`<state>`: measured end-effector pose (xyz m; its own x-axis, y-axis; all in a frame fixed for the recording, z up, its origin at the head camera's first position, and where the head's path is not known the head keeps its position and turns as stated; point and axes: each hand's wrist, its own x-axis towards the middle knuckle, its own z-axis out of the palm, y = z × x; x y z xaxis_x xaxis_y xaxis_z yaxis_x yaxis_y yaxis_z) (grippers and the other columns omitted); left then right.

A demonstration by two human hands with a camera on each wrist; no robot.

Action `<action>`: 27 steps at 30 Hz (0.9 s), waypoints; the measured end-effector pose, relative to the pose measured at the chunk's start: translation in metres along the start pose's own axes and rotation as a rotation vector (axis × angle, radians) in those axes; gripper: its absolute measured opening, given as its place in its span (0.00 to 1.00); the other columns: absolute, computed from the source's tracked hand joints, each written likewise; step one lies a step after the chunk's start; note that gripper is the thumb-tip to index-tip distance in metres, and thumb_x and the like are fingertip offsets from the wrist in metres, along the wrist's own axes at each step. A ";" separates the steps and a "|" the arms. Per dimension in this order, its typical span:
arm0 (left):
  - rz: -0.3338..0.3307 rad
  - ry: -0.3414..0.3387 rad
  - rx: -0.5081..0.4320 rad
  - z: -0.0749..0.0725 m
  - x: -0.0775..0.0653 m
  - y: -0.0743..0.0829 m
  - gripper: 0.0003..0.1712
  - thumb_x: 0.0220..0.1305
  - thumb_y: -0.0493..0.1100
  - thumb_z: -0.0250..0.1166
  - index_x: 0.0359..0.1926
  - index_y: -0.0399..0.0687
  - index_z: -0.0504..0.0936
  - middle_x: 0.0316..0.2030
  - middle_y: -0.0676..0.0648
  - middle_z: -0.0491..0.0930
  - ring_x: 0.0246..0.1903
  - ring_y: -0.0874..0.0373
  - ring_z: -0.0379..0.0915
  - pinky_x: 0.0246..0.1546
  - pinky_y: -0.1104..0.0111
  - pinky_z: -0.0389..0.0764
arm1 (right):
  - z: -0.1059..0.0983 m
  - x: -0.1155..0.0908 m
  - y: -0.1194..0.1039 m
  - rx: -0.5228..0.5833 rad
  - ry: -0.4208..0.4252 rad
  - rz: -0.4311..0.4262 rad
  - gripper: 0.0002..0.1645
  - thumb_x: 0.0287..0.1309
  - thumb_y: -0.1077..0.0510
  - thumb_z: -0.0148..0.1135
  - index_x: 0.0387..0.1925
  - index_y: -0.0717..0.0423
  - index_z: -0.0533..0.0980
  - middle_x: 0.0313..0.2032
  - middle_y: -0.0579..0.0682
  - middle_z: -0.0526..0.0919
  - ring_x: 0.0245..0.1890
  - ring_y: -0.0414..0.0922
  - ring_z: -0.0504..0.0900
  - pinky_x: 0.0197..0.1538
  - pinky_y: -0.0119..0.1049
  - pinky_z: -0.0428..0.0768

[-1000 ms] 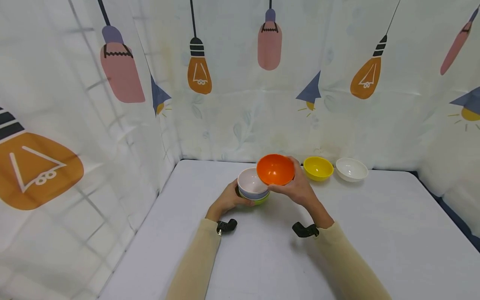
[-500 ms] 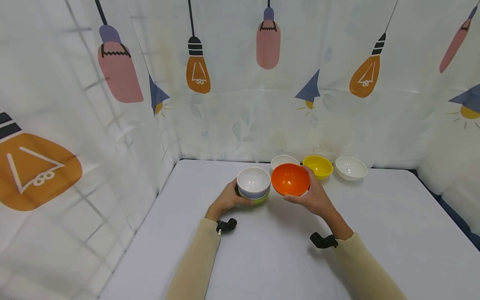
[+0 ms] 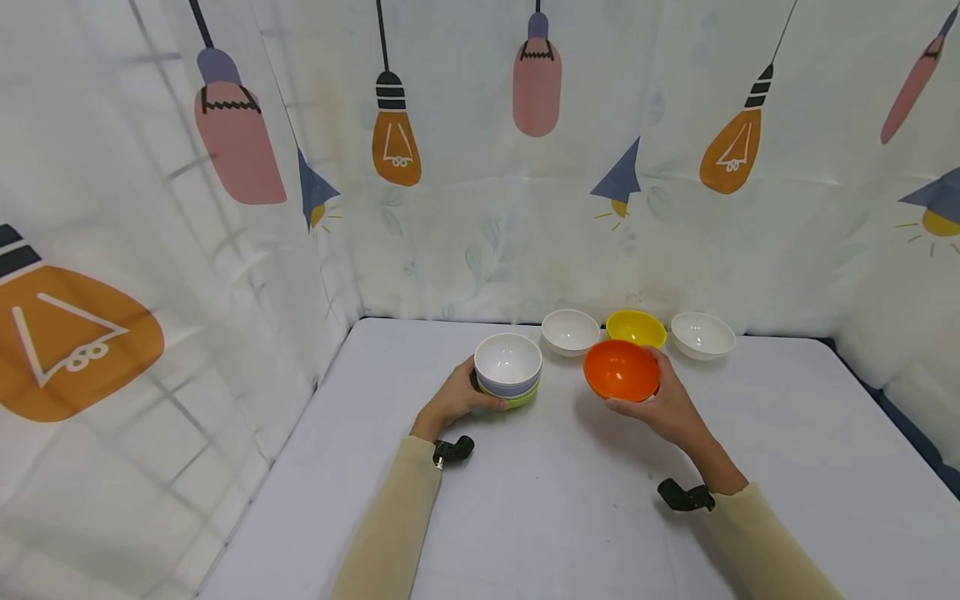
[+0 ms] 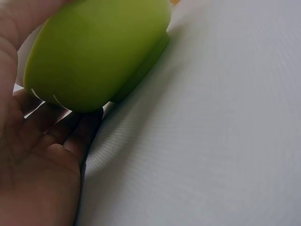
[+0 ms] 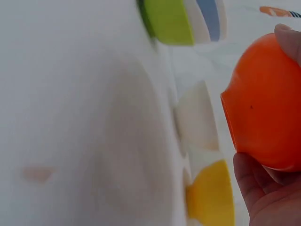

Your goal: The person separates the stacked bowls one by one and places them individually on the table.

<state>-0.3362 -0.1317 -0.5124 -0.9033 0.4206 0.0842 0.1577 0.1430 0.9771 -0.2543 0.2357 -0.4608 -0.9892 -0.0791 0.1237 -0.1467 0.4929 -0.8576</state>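
Head view: left hand [image 3: 455, 400] curls fingers round bowl stack [image 3: 507, 371], frame centre; right hand [image 3: 672, 410] pinches orange bowl [image 3: 621, 371] above tabletop [image 3: 540, 517], right of centre, gap between. White bowls [image 3: 702, 337], yellow bowl [image 3: 636, 328] near far edge, upper right of stack.

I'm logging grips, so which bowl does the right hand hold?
The orange bowl, held above the table; the left hand grips a stack, while the yellow bowl and two white bowls stand untouched.
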 end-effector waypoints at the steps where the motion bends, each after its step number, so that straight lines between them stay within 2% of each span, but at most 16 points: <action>1: -0.002 0.000 -0.004 0.000 0.000 0.000 0.60 0.39 0.34 0.86 0.73 0.54 0.66 0.68 0.48 0.74 0.69 0.51 0.67 0.76 0.53 0.62 | -0.002 -0.001 0.003 -0.010 0.003 0.011 0.68 0.51 0.41 0.79 0.79 0.52 0.45 0.73 0.60 0.62 0.69 0.62 0.65 0.61 0.62 0.80; 13: -0.009 0.005 -0.005 0.001 -0.001 0.002 0.61 0.37 0.35 0.87 0.73 0.55 0.66 0.68 0.48 0.74 0.70 0.51 0.67 0.76 0.53 0.62 | -0.026 -0.007 0.038 -0.067 0.019 0.062 0.69 0.52 0.38 0.78 0.79 0.54 0.44 0.72 0.62 0.62 0.68 0.63 0.65 0.63 0.65 0.77; 27: -0.008 0.010 0.010 0.001 -0.001 0.002 0.61 0.37 0.36 0.87 0.74 0.56 0.66 0.68 0.49 0.74 0.71 0.50 0.66 0.76 0.52 0.61 | -0.046 -0.006 0.054 -0.141 -0.038 0.175 0.73 0.50 0.33 0.77 0.80 0.58 0.42 0.72 0.66 0.61 0.68 0.65 0.65 0.63 0.65 0.77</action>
<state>-0.3341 -0.1308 -0.5110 -0.9086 0.4100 0.0789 0.1547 0.1549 0.9757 -0.2564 0.3031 -0.4852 -0.9991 -0.0129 -0.0416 0.0247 0.6179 -0.7858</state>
